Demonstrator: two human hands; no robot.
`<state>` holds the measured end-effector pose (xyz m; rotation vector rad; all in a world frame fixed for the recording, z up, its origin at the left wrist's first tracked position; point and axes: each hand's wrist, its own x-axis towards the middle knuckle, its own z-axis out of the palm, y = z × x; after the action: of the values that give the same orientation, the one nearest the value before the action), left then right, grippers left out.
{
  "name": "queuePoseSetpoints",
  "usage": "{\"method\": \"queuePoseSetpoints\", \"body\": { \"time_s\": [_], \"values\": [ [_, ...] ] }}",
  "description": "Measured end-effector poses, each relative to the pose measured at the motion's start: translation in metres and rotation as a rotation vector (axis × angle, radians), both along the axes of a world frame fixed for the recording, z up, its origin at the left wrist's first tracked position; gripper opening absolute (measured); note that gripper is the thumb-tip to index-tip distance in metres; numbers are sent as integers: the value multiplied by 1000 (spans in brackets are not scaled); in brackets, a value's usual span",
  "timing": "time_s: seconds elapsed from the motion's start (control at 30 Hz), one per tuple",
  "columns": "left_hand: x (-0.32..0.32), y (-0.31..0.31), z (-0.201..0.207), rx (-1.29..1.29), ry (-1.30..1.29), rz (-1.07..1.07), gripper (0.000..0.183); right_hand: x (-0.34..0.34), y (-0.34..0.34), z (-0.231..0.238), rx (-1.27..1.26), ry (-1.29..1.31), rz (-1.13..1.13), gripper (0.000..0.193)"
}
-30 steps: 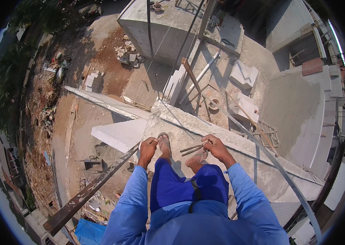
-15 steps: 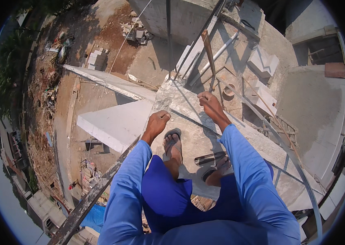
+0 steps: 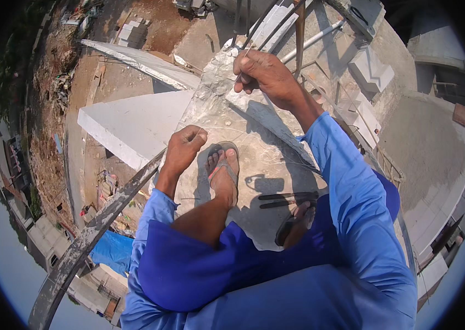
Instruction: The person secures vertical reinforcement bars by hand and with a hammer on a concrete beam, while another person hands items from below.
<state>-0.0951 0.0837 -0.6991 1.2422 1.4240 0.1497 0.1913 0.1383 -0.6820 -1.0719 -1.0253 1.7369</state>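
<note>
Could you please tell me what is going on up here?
A person in blue is up on a rough concrete ledge, bent over their hands. The left hand seems to pinch a thin pale line, which trails over the concrete. The right hand is raised farther forward with its fingers curled; what it grips is hard to make out. Two dark slim bars lie on the ledge beside the right foot.

thin pale strand (image 3: 223, 128), slack, loosely curved
</note>
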Motion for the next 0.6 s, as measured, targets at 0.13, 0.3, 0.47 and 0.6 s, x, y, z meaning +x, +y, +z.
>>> {"method": "queuePoseSetpoints", "body": {
  "time_s": [0.13, 0.3, 0.47, 0.6],
  "values": [
    [-110, -113, 4, -27, 248, 172, 16, 42, -13, -8, -111, -99, -133, 34],
    [-156, -221, 51, -218, 315, 447, 21, 116, -8, -19, -85, -97, -246, 28],
    [-147, -235, 61, -243, 340, 435, 22, 190, -11, -44, -35, -57, -347, 30],
    [-130, -213, 68, -207, 337, 389, 23, 254, -9, -35, -17, -72, -501, 32]
  ]
}}
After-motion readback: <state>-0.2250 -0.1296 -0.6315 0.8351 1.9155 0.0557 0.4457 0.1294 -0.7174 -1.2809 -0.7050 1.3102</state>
